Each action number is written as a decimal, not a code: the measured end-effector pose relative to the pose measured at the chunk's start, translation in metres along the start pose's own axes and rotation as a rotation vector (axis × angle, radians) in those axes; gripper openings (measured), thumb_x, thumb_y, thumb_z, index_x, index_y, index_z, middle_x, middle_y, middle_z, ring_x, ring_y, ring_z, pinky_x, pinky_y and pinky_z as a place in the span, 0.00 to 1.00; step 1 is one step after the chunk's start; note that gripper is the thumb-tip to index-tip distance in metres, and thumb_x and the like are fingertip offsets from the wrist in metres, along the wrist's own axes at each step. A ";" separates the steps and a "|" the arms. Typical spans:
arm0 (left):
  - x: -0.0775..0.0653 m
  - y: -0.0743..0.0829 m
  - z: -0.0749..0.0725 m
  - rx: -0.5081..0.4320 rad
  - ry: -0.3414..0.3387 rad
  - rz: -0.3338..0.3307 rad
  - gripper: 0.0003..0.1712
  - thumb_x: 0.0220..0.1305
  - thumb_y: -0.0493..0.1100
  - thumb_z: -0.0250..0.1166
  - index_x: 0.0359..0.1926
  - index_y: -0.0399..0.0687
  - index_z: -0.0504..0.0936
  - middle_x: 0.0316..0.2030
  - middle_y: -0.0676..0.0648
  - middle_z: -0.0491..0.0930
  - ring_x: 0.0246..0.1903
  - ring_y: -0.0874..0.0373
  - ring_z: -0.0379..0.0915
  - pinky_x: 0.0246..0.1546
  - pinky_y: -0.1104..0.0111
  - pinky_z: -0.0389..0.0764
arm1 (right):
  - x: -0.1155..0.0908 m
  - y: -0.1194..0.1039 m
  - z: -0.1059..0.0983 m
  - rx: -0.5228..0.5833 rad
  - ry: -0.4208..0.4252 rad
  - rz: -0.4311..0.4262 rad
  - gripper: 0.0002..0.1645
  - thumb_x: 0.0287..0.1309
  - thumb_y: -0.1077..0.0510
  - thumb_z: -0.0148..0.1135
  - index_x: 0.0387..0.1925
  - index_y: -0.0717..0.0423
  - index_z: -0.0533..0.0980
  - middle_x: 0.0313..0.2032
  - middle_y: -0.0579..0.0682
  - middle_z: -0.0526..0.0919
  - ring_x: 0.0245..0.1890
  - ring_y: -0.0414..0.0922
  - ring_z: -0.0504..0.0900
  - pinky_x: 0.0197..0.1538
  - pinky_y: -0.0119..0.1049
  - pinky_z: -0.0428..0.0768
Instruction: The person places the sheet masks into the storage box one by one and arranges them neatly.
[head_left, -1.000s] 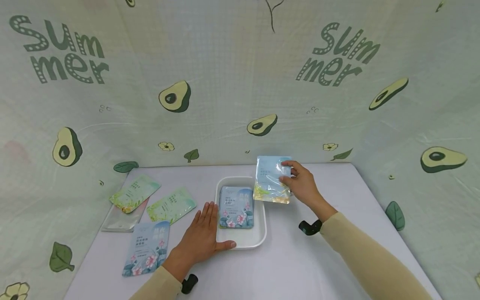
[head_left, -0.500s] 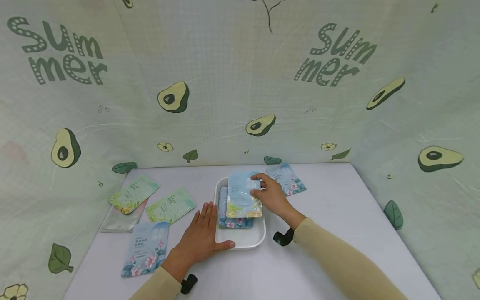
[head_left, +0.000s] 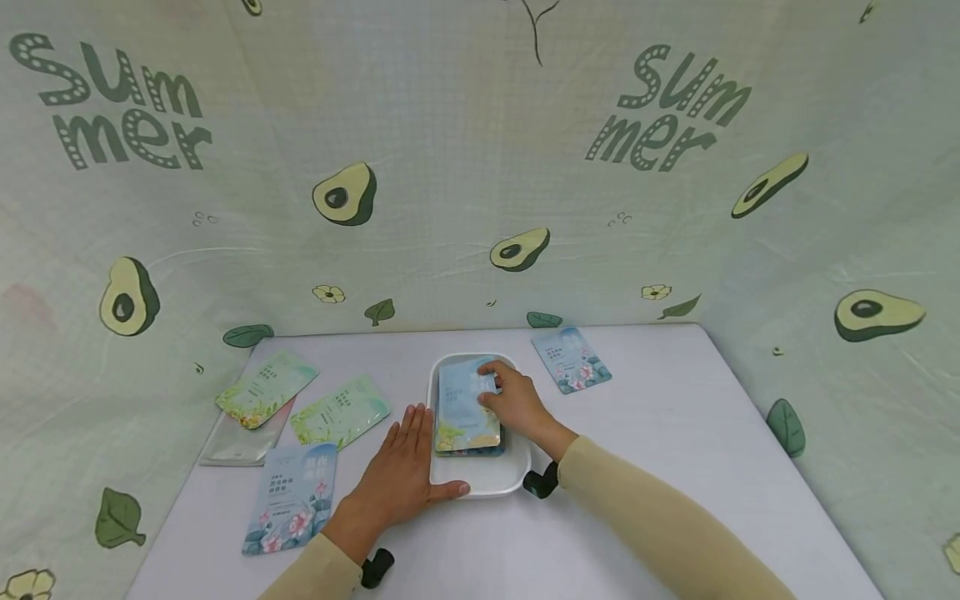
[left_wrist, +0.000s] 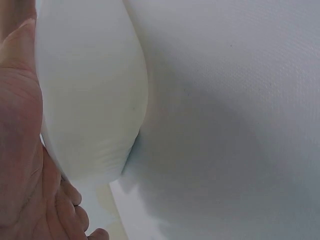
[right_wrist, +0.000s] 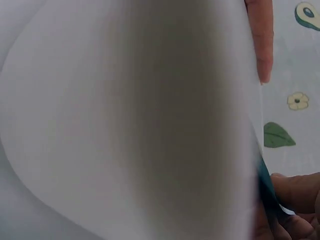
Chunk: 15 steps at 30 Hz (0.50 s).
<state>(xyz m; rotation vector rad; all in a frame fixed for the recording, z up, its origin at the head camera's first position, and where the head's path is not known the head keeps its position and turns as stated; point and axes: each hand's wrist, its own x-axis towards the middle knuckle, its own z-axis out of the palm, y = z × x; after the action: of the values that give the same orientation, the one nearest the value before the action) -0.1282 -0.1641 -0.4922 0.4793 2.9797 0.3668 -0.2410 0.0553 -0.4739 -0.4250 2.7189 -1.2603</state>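
Observation:
My right hand [head_left: 522,410] pinches the right edge of a light-blue face mask packet [head_left: 461,412] with yellow-green print at its bottom. The packet lies over a blue floral packet [head_left: 489,452] inside the white tray [head_left: 517,485], hiding nearly all of it. My left hand [head_left: 399,467] rests against the tray's left side, fingers straight and thumb out along the near rim. In the left wrist view, the palm [left_wrist: 20,130] lies along the tray's outer wall [left_wrist: 95,90]. In the right wrist view, fingers [right_wrist: 295,192] meet a dark teal packet edge, and a blurred shape covers much of it.
Left of the tray lie two green packets [head_left: 267,390] [head_left: 341,413], a clear-and-pink packet [head_left: 238,440] and a blue floral packet [head_left: 291,500]. Another blue floral packet [head_left: 572,360] lies at the back right. A printed cloth [head_left: 435,167] rises behind the white table [head_left: 660,417].
My right hand has carried the light-blue packet left and down into the tray, over the blue floral one. The back-right packet has come into sight. My left hand stays in place.

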 end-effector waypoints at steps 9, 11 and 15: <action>0.000 0.000 -0.002 -0.031 0.005 0.007 0.74 0.62 0.84 0.58 0.82 0.28 0.47 0.83 0.30 0.46 0.83 0.35 0.40 0.79 0.42 0.56 | 0.002 -0.002 -0.005 -0.130 -0.107 -0.025 0.26 0.71 0.62 0.65 0.68 0.53 0.76 0.47 0.61 0.88 0.24 0.44 0.85 0.27 0.36 0.82; -0.001 0.000 -0.003 -0.037 0.013 0.014 0.74 0.61 0.84 0.58 0.82 0.27 0.48 0.82 0.29 0.47 0.83 0.35 0.41 0.79 0.41 0.57 | 0.002 -0.002 -0.004 -0.156 -0.096 -0.016 0.27 0.70 0.61 0.67 0.68 0.54 0.76 0.39 0.57 0.89 0.19 0.41 0.81 0.25 0.34 0.79; -0.002 0.000 -0.002 -0.042 0.021 0.025 0.74 0.61 0.85 0.56 0.81 0.27 0.48 0.82 0.29 0.48 0.83 0.34 0.42 0.78 0.41 0.57 | 0.001 -0.002 -0.004 -0.189 -0.070 0.001 0.30 0.69 0.60 0.69 0.69 0.57 0.75 0.35 0.54 0.89 0.23 0.41 0.81 0.29 0.35 0.81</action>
<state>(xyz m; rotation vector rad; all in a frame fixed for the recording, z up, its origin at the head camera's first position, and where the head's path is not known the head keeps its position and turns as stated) -0.1265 -0.1652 -0.4904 0.5114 2.9819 0.4385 -0.2425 0.0564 -0.4701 -0.4763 2.7875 -0.9715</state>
